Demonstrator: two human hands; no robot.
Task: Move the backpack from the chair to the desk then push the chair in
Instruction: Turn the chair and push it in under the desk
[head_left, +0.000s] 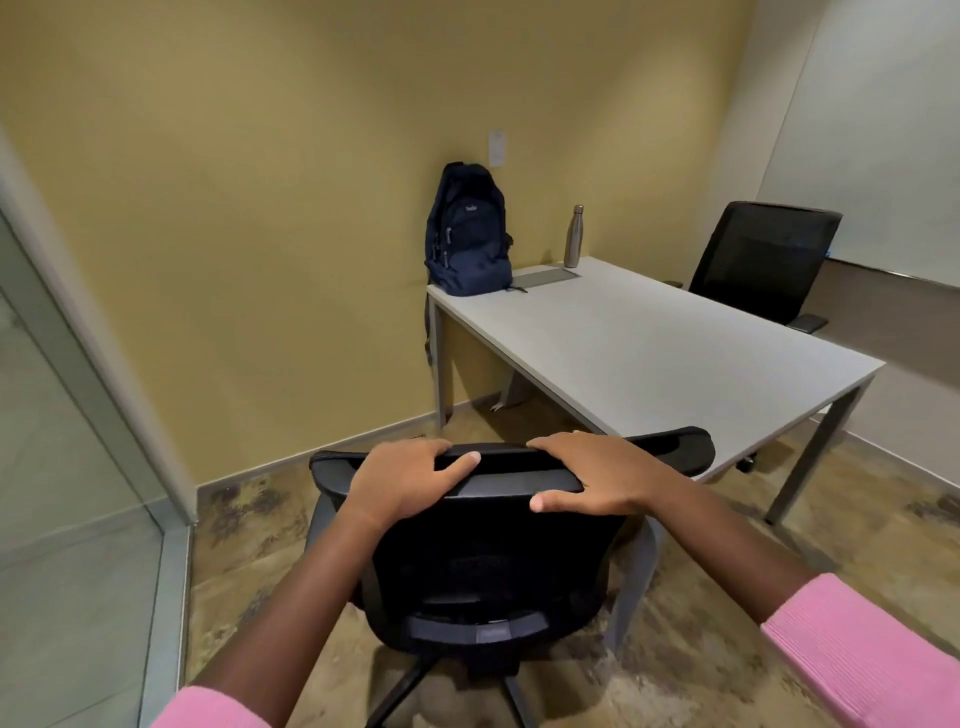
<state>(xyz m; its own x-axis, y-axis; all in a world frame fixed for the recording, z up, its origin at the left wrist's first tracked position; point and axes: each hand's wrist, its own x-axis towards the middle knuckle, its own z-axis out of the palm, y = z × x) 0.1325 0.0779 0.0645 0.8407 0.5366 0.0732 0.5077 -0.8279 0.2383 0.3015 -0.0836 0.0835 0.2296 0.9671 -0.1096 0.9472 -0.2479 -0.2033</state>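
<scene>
A navy backpack (467, 234) stands upright on the far left corner of the grey desk (675, 353), leaning against the yellow wall. Directly in front of me is a black mesh office chair (488, 561), its back turned to me and its seat just short of the desk's near edge. My left hand (402, 483) grips the top of the chair's backrest on the left. My right hand (597, 475) grips the same top edge on the right. The chair's seat is hidden behind the backrest.
A steel bottle (573, 236) stands on the desk by the wall, beside a grey cable flap (545, 278). A second black chair (763, 260) sits at the desk's far side. A glass partition (67, 467) runs along the left. The floor is mottled brown.
</scene>
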